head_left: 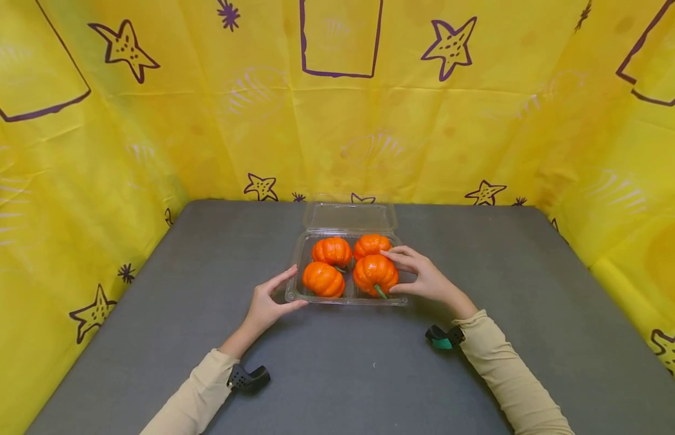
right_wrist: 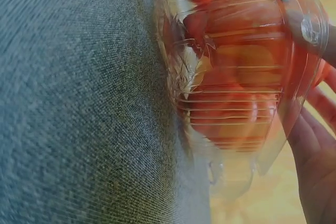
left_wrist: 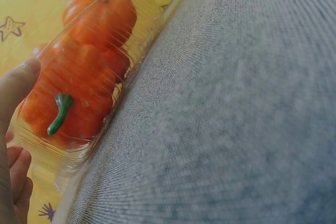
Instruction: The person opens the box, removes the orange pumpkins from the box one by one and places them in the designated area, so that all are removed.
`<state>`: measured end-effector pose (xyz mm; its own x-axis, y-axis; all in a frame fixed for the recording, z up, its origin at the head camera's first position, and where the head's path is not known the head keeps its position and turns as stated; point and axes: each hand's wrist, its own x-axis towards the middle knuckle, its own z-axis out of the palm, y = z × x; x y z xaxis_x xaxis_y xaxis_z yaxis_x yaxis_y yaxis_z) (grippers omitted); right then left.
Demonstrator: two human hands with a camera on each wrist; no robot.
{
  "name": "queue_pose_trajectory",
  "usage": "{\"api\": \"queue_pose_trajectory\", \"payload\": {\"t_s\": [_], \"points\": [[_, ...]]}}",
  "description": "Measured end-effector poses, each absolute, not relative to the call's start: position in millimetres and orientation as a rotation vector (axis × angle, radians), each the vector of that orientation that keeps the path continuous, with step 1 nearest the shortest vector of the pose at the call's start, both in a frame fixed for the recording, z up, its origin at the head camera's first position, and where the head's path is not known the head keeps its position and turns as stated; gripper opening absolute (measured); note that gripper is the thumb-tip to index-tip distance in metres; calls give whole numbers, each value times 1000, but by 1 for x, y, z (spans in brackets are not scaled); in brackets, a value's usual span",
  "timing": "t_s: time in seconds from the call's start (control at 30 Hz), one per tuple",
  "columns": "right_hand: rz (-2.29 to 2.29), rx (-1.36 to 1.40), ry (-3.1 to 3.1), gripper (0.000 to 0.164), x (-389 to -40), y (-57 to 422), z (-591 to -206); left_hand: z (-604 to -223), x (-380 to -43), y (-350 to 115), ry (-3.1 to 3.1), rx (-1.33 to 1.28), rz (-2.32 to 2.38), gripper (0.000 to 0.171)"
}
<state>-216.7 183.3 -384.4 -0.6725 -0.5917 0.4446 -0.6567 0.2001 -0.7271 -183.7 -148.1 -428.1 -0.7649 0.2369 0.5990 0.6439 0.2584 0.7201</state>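
A clear plastic container (head_left: 348,301) sits on the table with orange toy pumpkins inside. At its left front corner my left hand (head_left: 263,305) holds the side, the thumb along the front rim and fingers at the left wall. My right hand (head_left: 426,281) grips the front right pumpkin (head_left: 374,270), whose green stem points toward me. Behind that one is the back right pumpkin (head_left: 371,244), partly covered. On the left side lie a front pumpkin (head_left: 322,279) and a back pumpkin (head_left: 330,250). In the right wrist view the ribbed wall (right_wrist: 236,98) covers part of the right fingers.
The container's hinged lid (head_left: 350,216) lies folded back, away from me. Beneath everything is a grey table (head_left: 337,374). Yellow cloth (head_left: 337,121) with starfish drawings hangs around its back and sides. Each wrist wears a dark camera mount (head_left: 249,378).
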Motion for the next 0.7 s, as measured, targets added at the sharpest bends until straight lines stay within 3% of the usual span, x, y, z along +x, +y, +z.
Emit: {"api": "queue_pose_trajectory", "payload": {"t_s": [0.47,0.7], "points": [[1866,1201,-2321,55,-220,190,-389,-430,-183,-148,-2163,-799,-1502,60],[1884,1152,-2341,69,-219,189,-387,-430,-183,-149,-2164,-800,-1504,59]]}}
